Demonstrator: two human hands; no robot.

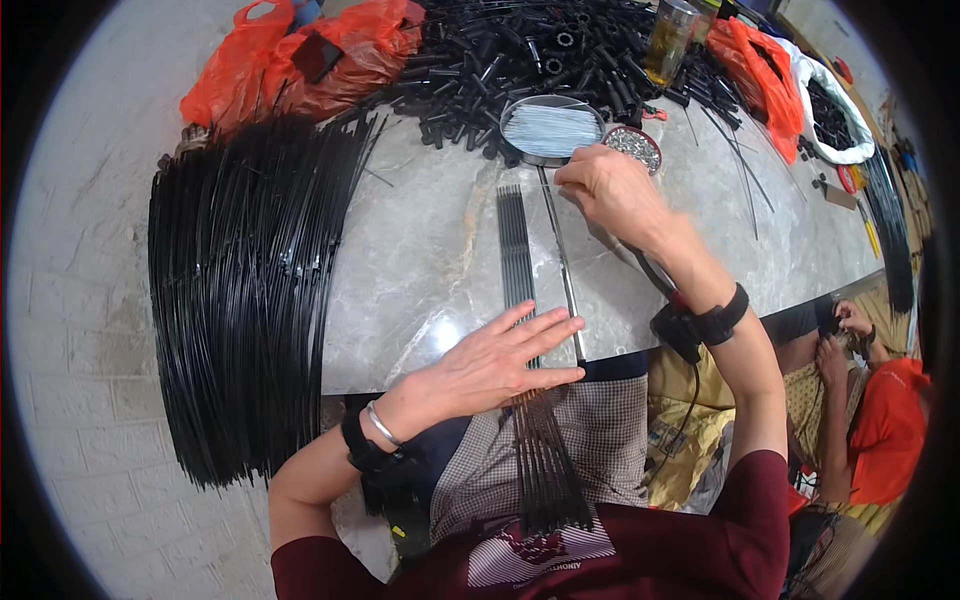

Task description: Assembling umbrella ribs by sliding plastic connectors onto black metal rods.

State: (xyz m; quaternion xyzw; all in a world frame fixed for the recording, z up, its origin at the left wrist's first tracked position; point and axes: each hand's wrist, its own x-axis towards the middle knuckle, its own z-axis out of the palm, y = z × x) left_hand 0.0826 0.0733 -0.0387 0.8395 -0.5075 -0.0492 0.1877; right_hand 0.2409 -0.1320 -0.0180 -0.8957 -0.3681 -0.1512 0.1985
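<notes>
My left hand (500,358) lies flat with fingers outstretched across a row of thin dark rods (516,250) at the table's front edge. The rods run side by side up the table, and their lower ends (548,460) fan out over my lap. Just right of them lies a single dark rod (556,230), its near end by my left fingertips. My right hand (610,190) is closed in a pinch beyond the rods' far ends. A thin pale wire (546,185) reaches left from its fingertips. Near that hand stand a round tin of pale thin wires (553,130) and a red-rimmed dish of small metal bits (634,148).
A thick bundle of long black rods (250,290) covers the table's left side. Black plastic parts (520,60) are heaped at the back, beside a glass jar (670,45). Red plastic bags (340,50) and a white bag (840,110) stand around. Another person (885,430) sits at right.
</notes>
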